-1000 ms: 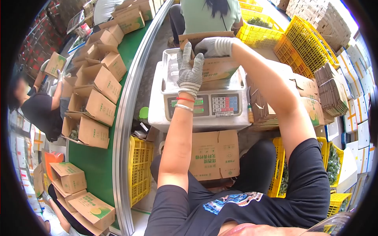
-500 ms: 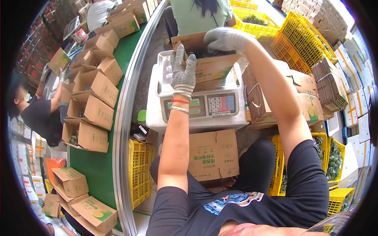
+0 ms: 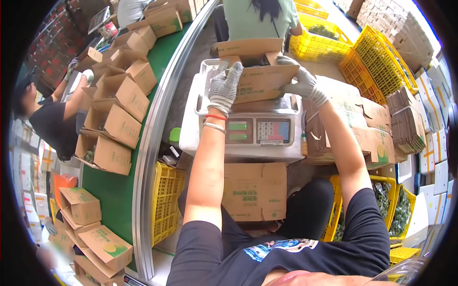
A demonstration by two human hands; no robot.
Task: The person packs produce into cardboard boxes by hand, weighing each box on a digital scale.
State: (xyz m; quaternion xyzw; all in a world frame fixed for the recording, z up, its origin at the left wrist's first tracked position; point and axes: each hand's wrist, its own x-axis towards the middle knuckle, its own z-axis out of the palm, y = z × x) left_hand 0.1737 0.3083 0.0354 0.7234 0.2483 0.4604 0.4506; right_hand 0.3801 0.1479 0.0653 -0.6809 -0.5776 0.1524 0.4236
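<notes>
An open cardboard box (image 3: 269,85) with green print sits on the metal platform of a digital scale (image 3: 250,127). Dark contents show a little inside it, too small to name. My left hand (image 3: 223,86), in a grey-white knit glove, grips the box's left end. At the right end my right hand (image 3: 307,86), gloved alike, holds the corner, with some fingers over the top edge and others against the front wall. The scale's green display is lit, its digits unreadable. Below it, near my knees, stands another carton (image 3: 255,193).
Left, a green conveyor (image 3: 112,202) with a metal rail (image 3: 155,114) carries several open boxes (image 3: 112,124). Flattened cartons (image 3: 343,114) are stacked right, near yellow crates (image 3: 389,59). A yellow crate (image 3: 167,205) stands by my left side. Co-workers sit ahead and across the conveyor.
My right hand has come out of the box's interior and now holds its right end. The left hand stays at the left end. My view has shifted slightly.
</notes>
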